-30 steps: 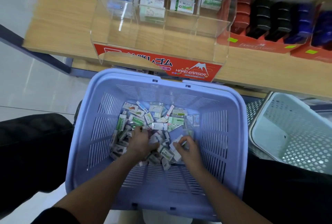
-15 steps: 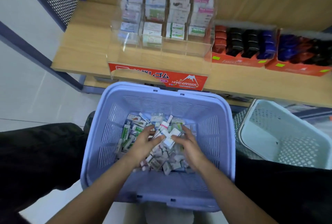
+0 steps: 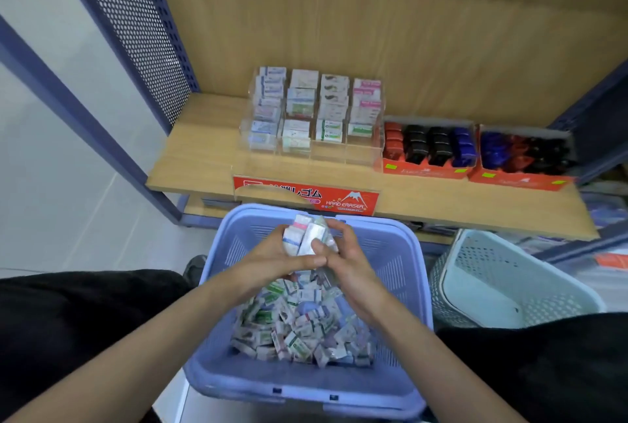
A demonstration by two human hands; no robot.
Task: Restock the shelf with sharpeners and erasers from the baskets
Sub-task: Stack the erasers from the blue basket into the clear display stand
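Observation:
A lilac basket (image 3: 413,290) in front of me holds a heap of small boxed erasers (image 3: 299,327). Above the heap, my left hand (image 3: 272,258) and my right hand (image 3: 350,261) together cup a bundle of erasers (image 3: 307,235), fingers curled round it from both sides. On the wooden shelf (image 3: 204,154) stands a clear tiered eraser display (image 3: 316,110) with a red "Hard Eraser" label; its back rows are filled and its front compartments look bare. To its right sit two red trays of sharpeners (image 3: 428,147), in red, black and blue.
A pale mint basket (image 3: 543,286) stands at the right of the lilac one, below the shelf edge. A blue perforated shelf upright (image 3: 136,32) rises at the left. My dark-clothed knees flank the lilac basket.
Both hands were digging in the eraser heap; they have closed together on a bundle and lifted it above the heap toward the shelf. My view has tilted up.

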